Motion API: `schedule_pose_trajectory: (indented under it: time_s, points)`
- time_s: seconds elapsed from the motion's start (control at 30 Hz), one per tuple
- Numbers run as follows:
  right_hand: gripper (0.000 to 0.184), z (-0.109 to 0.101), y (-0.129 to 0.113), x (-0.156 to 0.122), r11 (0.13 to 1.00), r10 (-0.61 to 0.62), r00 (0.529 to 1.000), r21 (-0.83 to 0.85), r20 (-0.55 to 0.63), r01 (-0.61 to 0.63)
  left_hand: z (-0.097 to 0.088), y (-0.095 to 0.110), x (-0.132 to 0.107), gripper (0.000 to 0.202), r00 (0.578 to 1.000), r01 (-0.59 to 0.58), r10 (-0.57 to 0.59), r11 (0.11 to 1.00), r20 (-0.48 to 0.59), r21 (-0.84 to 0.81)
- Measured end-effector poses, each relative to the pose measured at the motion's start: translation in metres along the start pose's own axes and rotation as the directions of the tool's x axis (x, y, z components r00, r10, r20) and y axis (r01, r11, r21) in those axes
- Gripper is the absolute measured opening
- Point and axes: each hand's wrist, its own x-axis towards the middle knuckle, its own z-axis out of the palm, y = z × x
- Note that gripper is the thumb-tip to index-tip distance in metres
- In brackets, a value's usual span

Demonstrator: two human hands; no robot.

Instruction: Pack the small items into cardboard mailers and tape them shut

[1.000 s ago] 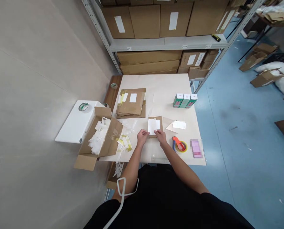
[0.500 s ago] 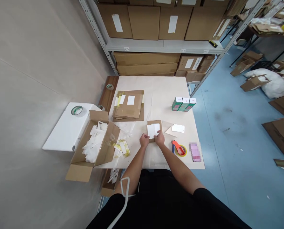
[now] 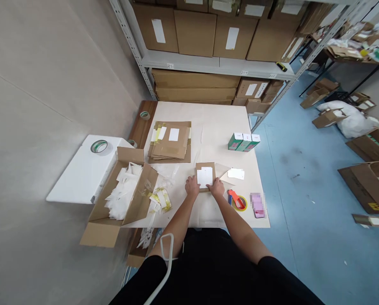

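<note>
A small brown cardboard piece [image 3: 205, 165] lies on the table in front of me with a white label [image 3: 205, 176] on top of it. My left hand [image 3: 192, 187] rests at its near left corner, fingers curled against the edge. My right hand [image 3: 217, 187] sits at the near right corner, fingers pressed down on the label's edge. Both hands touch the piece; the fingertips are partly hidden.
A stack of flattened cardboard [image 3: 171, 141], three green-and-white boxes [image 3: 243, 142], loose white labels [image 3: 235, 173], a red tape dispenser [image 3: 238, 200] and a pink item [image 3: 257, 203] lie on the table [image 3: 215, 123]. An open carton of white scraps [image 3: 123, 195] stands left. Shelves of boxes [image 3: 196, 31] behind.
The white label has been laid flatter on the cardboard piece and both hands have closed in on its near corners. The head view has shifted slightly.
</note>
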Motion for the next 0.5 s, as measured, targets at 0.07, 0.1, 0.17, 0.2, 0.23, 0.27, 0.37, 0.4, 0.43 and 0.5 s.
schedule_pose_trajectory:
  time_s: [0.07,0.1,0.17,0.2,0.23,0.27,0.37,0.4,0.43,0.5]
  points:
    - [0.052,0.006,0.008,-0.006,1.000,0.009,0.997,0.030,-0.080,-0.007,0.006,-0.005,-0.003,0.059,0.983,-0.172,0.171,0.985,0.065,0.013]
    - [0.053,0.010,0.012,-0.010,0.998,0.018,0.996,0.065,-0.086,-0.012,0.011,-0.008,-0.005,0.061,0.966,-0.234,0.233,0.972,0.110,-0.003]
    - [0.052,0.016,0.018,-0.016,0.989,0.022,0.999,0.150,-0.045,-0.015,0.019,-0.016,-0.011,0.064,0.941,-0.275,0.279,0.960,0.193,-0.052]
    - [0.050,0.018,0.021,-0.019,0.983,0.018,1.000,0.184,-0.019,-0.014,0.023,-0.020,-0.014,0.065,0.936,-0.266,0.276,0.961,0.221,-0.073]
    - [0.047,0.020,0.022,-0.021,0.978,0.012,1.000,0.208,-0.001,-0.012,0.026,-0.024,-0.018,0.067,0.933,-0.253,0.268,0.963,0.239,-0.090]
    - [0.046,0.021,0.024,-0.024,0.975,0.010,1.000,0.224,0.008,-0.011,0.028,-0.029,-0.021,0.068,0.932,-0.244,0.263,0.964,0.249,-0.106]
    - [0.047,0.023,0.023,-0.032,0.969,0.000,1.000,0.249,0.007,-0.002,0.029,-0.045,-0.031,0.070,0.936,-0.231,0.263,0.960,0.234,-0.156]
    - [0.048,0.025,0.020,-0.036,0.966,-0.015,1.000,0.258,0.001,0.014,0.028,-0.052,-0.035,0.071,0.941,-0.226,0.261,0.959,0.217,-0.172]
    - [0.048,0.026,0.017,-0.041,0.962,-0.043,0.999,0.268,-0.011,0.045,0.026,-0.060,-0.038,0.072,0.948,-0.214,0.250,0.959,0.198,-0.187]
    - [0.044,0.033,0.009,-0.052,0.948,-0.141,0.989,0.282,-0.051,0.149,0.020,-0.078,-0.044,0.075,0.967,-0.156,0.196,0.961,0.162,-0.228]
